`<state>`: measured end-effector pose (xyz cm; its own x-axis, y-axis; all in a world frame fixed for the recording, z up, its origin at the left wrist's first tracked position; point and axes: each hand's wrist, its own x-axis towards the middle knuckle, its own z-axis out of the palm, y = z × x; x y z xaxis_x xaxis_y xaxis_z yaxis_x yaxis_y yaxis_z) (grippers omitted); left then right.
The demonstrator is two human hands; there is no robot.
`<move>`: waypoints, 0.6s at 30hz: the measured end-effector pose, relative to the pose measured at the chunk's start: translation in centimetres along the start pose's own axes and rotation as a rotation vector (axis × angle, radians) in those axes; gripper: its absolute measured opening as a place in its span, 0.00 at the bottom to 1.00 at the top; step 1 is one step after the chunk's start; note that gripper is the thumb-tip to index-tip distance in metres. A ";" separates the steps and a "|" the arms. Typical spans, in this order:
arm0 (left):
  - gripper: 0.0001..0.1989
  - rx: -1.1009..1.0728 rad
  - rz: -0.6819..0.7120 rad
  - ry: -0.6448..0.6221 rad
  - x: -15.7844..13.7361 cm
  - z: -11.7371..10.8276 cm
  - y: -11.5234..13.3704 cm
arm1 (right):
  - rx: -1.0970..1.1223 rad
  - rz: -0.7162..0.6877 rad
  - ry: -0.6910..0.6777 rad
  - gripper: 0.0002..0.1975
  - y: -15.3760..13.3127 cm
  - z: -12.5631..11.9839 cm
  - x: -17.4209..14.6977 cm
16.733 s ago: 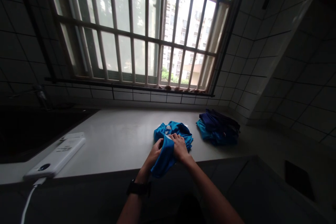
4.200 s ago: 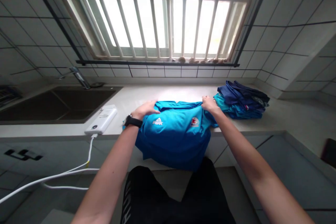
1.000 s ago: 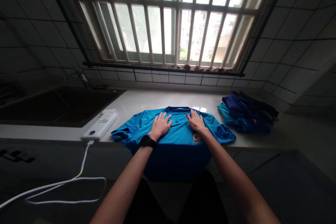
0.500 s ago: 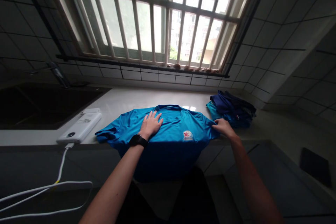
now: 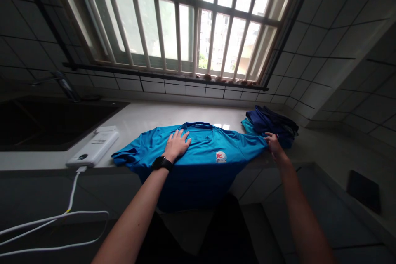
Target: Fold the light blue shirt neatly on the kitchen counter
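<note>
A blue T-shirt (image 5: pixel 198 148) lies spread on the white counter, its collar toward the window and its lower part hanging over the front edge. A red and white badge (image 5: pixel 220 156) shows on its chest. My left hand (image 5: pixel 177 145) rests flat on the shirt beside the collar, fingers spread, with a black watch (image 5: pixel 162 164) on the wrist. At the right, my right hand (image 5: pixel 274 145) pinches the end of the shirt's sleeve and holds it stretched out sideways. The sleeve on the left lies loosely creased.
Folded dark blue and turquoise clothes (image 5: pixel 272 121) are piled at the back right. A white power bank (image 5: pixel 94 146) with a white cable (image 5: pixel 72 194) lies left of the shirt, near a dark sink (image 5: pixel 52 128). A dark flat object (image 5: pixel 363 190) lies at far right.
My right hand has moved to the right, drawing the sleeve out straighter toward the pile of clothes. My left hand stays flat on the shirt.
</note>
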<state>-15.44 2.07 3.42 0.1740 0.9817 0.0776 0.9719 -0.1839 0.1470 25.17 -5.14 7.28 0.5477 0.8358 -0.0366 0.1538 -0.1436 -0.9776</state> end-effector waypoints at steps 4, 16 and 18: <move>0.30 0.003 0.006 0.000 0.1 0.1 -0.1 | -0.461 -0.121 0.123 0.26 -0.2 -1.5 -1.1; 0.30 -0.012 0.009 0.008 0.1 0.2 -0.2 | -1.004 -0.155 0.041 0.16 1.6 0.1 -1.3; 0.30 -0.009 0.010 0.020 0.2 0.4 -0.2 | -0.912 -0.219 0.027 0.12 2.3 0.2 -0.8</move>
<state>-15.56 2.28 3.06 0.1808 0.9785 0.0988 0.9686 -0.1946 0.1549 24.91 -6.00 5.04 0.4472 0.8826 0.1453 0.8350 -0.3537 -0.4216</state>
